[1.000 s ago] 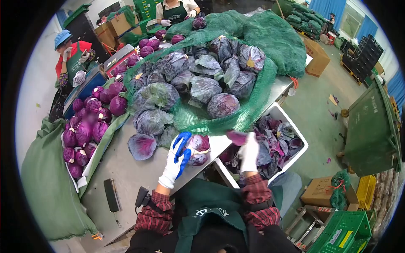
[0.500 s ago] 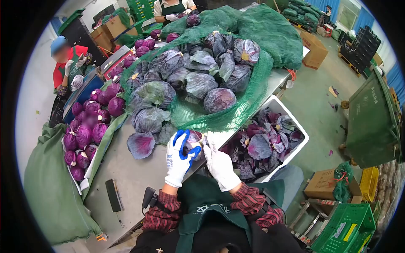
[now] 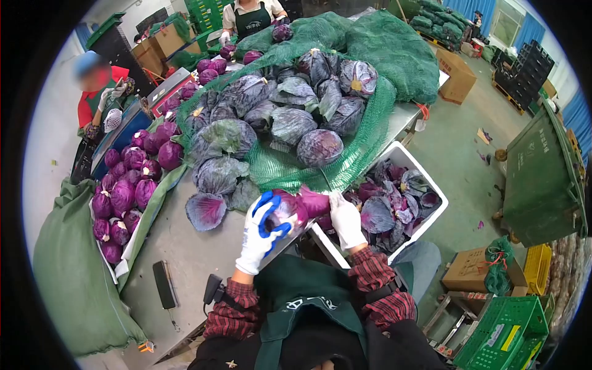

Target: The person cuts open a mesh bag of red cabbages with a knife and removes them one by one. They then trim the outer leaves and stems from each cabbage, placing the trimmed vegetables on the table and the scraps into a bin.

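Note:
My left hand point(image 3: 262, 233), in a white glove with blue fingers, is wrapped round a purple cabbage point(image 3: 287, 209) over the metal table edge. In a white glove, my right hand point(image 3: 345, 220) is closed on a purple leaf point(image 3: 314, 202) that stretches out from the cabbage's right side. Beyond them, a green net point(image 3: 370, 140) holds dark cabbages with outer leaves on. One loose leaf point(image 3: 206, 211) lies to the left of my hands. Under my right hand's side stands a white bin point(image 3: 436, 216) with torn leaves in it.
Peeled cabbages point(image 3: 123, 196) fill a lined container on the left beside green cloth point(image 3: 77, 271). A black knife-like object point(image 3: 164, 285) lies on the table point(image 3: 200, 262). Two people stand across the table. A green wheeled bin point(image 3: 542, 179) and green crate point(image 3: 502, 333) are at right.
My right hand has moved right, away from the cabbage, drawing a leaf outward. My left hand still holds the cabbage. The person at the top has lowered a hand toward the purple cabbages.

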Motion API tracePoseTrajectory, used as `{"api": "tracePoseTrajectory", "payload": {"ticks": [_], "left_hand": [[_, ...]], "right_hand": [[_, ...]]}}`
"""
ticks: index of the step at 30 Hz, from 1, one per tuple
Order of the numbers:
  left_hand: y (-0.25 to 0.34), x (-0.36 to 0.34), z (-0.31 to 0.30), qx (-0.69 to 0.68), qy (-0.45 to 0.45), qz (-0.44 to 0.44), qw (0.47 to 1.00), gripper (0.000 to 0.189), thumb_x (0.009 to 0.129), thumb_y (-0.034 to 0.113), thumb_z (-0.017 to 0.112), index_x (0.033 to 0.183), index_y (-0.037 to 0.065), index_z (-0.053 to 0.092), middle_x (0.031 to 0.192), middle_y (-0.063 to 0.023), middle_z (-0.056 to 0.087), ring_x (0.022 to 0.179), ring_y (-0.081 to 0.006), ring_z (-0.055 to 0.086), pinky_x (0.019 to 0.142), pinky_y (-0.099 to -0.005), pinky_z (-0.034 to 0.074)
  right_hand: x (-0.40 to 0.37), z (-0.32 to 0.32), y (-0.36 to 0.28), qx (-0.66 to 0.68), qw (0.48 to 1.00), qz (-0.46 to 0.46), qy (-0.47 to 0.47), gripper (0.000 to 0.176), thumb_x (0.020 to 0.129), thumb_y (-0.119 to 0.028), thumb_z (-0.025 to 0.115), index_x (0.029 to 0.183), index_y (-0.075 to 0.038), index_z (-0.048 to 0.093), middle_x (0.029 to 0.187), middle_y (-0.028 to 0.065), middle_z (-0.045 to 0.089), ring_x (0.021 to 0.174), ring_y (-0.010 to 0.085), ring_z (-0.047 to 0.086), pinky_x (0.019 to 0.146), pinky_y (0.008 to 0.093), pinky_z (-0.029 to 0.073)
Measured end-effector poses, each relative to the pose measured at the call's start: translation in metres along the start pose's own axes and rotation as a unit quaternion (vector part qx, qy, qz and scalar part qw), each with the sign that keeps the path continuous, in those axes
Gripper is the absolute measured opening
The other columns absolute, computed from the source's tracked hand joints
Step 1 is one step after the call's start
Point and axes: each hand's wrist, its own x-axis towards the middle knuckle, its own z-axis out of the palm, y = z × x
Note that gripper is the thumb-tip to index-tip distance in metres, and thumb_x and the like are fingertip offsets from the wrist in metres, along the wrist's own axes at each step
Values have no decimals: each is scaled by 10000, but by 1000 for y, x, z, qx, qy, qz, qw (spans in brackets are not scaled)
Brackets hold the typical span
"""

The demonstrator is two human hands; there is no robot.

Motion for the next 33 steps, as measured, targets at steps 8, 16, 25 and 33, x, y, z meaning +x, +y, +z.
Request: {"api": "tracePoseTrajectory", "payload": {"ticks": [8,16,25,33], "left_hand": [[9,-10,-51,-56,-60,-33,996,682,744,138,776,1355,44,487,1500,-133,312,1346,-291,375,1087,-403,365],[-6,16,-35,-212,31,-209,954,499,848,180,688,1294,11,540,1294,-116,529,1192,-221,507,1054,-346,378],[17,13,1,-308,-66,-341,886,631,919,214,629,1466,144,322,1388,-94,448,1183,-242,521,801,-304,541],[-13,62,38,-186,-98,-60,976,526,916,161,622,1381,0,436,1375,-110,495,1268,-197,455,1087,-323,323]], "right_hand": [[-19,-28,-20,-26,993,110,-28,482,1005,-432,351,1072,-45,630,954,207,658,849,384,645,726,454,512],[-2,-80,19,-85,956,271,67,637,929,-408,552,1390,-24,338,849,213,673,773,370,660,693,465,496],[-10,21,-38,474,854,190,-101,783,801,-314,734,1458,-106,364,765,64,589,596,107,487,572,261,446],[1,-34,-23,141,987,-6,-77,554,967,-459,451,1379,-89,454,1136,185,641,723,311,666,698,378,519]]}}
